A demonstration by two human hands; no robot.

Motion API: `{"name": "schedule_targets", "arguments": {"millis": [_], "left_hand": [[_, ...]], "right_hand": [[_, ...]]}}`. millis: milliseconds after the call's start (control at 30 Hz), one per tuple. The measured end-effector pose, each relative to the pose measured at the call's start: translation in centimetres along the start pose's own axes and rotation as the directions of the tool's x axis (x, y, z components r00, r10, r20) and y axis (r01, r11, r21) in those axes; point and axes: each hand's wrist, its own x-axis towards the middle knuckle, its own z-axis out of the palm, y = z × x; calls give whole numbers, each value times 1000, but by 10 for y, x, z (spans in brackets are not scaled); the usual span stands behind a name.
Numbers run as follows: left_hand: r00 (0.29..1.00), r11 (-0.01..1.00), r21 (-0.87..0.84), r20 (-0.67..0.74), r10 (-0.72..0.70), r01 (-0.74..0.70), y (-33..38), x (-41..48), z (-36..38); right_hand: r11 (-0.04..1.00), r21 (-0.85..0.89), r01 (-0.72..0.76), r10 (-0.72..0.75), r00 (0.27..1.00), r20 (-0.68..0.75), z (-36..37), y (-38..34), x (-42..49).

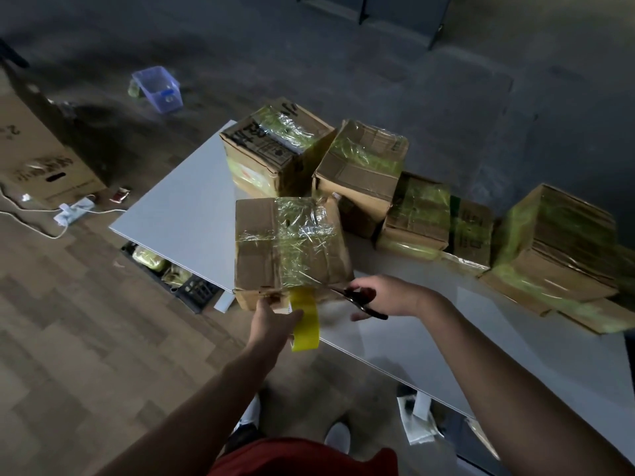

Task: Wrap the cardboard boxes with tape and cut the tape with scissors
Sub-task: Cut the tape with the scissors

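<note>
Front cardboard box (288,242) is sitting at the near edge of the table (178,214); left hand (271,319) is gripping the yellow tape roll (305,317) just below it, with the strip running lengthwise from roll up to box; right hand (388,297) is grasping the scissors (360,300), blades pointing left, just beside that strip; the cut is probably coming crosswise, from the right.
</note>
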Motion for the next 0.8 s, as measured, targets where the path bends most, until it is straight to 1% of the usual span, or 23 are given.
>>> {"name": "schedule_targets", "arguments": {"millis": [167, 233, 333, 533, 667, 800], "left_hand": [[997, 1000, -23, 77, 3, -2, 1, 1, -3], [993, 1000, -10, 115, -11, 12, 2, 1, -3], [988, 999, 5, 153, -37, 37, 6, 2, -3], [985, 996, 90, 168, -37, 22, 10, 1, -7], [981, 995, 97, 189, -45, 27, 11, 1, -7], [973, 989, 145, 227, -43, 9, 14, 0, -12]], "right_hand": [[985, -171, -17, 31, 996, 78, -20, -2, -11], [978, -208, -27, 48, 994, 94, -25, 0, -13], [973, -227, -49, 77, 990, 116, -30, 0, -15], [954, -288, -84, 132, 979, 153, -41, 5, -14], [956, -284, -73, 125, 978, 167, -35, -1, -7], [947, -319, -48, 110, 978, 178, -27, -14, 8]]}}
